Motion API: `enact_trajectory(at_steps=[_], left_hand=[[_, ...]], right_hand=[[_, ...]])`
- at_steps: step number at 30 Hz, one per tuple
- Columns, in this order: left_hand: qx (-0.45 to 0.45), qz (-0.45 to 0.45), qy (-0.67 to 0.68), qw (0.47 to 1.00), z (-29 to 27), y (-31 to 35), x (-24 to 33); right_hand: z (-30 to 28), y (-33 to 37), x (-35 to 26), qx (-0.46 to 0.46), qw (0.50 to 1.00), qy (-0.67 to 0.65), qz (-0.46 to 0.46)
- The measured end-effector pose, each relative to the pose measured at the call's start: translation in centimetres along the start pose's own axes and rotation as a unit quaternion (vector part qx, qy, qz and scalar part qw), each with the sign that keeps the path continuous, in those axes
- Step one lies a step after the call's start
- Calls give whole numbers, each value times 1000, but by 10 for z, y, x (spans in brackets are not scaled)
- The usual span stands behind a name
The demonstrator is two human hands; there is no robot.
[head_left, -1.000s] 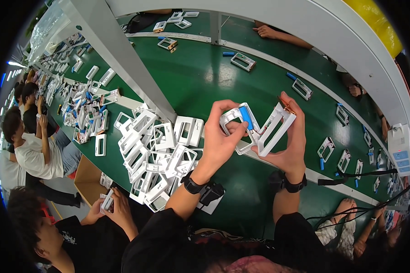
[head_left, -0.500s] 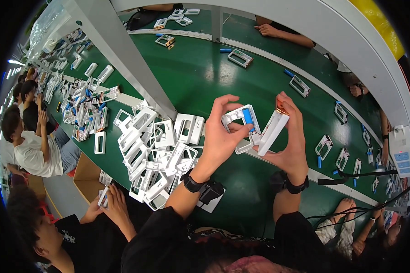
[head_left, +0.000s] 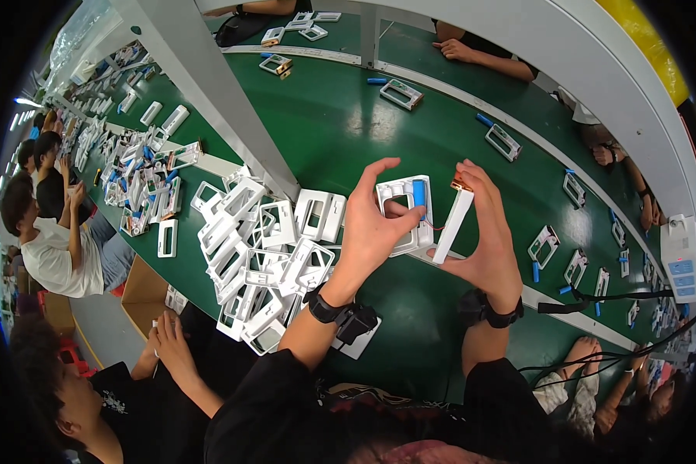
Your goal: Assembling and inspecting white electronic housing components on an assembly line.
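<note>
My left hand (head_left: 377,220) grips a white rectangular plastic frame (head_left: 400,188), its thumb at the lower end of a blue cylindrical battery (head_left: 419,193) lying along the frame's right side. In my right hand (head_left: 487,232) is a second white frame piece (head_left: 453,226), seen almost edge-on and tilted, with a copper-coloured part (head_left: 462,182) at its top end. A thin red wire (head_left: 438,229) runs between the two pieces, which are apart. Both hands are above the green work surface (head_left: 325,131).
A heap of white frames (head_left: 243,240) lies left of my hands, with frames and blue batteries (head_left: 143,174) piled beyond. Frame-and-battery sets (head_left: 401,93) are spaced along the far and right side. A grey post (head_left: 209,93) rises at left. People sit around; black cables (head_left: 595,357) hang at right.
The piece in my right hand has turned more edge-on and moved slightly left. Sets on the far and right surface have shifted a little left. The neighbour's hands at lower left have moved.
</note>
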State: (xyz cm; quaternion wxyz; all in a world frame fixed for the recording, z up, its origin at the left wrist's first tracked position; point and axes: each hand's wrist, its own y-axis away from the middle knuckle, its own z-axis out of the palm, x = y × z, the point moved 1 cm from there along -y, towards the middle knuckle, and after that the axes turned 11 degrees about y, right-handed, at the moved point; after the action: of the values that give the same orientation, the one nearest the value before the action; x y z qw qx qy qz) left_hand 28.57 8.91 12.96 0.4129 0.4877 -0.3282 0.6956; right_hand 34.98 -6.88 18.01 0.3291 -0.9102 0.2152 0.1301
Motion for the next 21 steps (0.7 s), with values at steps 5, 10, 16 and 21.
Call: enact_trajectory(at_steps=[5, 10, 16, 21], left_hand=[[-31, -42, 88, 995, -1, -3, -6], [-41, -24, 111, 993, 1, -2, -10], [-36, -21, 97, 994, 3, 1, -9], [-45, -43, 160, 985, 4, 3, -4]], right_hand=[[-1, -1, -1, 10, 1000, 5, 3], [-1, 0, 0, 18, 1000, 5, -1], [1, 0, 1, 11, 1000, -2, -13], [0, 2, 5, 3, 1000, 21, -15]])
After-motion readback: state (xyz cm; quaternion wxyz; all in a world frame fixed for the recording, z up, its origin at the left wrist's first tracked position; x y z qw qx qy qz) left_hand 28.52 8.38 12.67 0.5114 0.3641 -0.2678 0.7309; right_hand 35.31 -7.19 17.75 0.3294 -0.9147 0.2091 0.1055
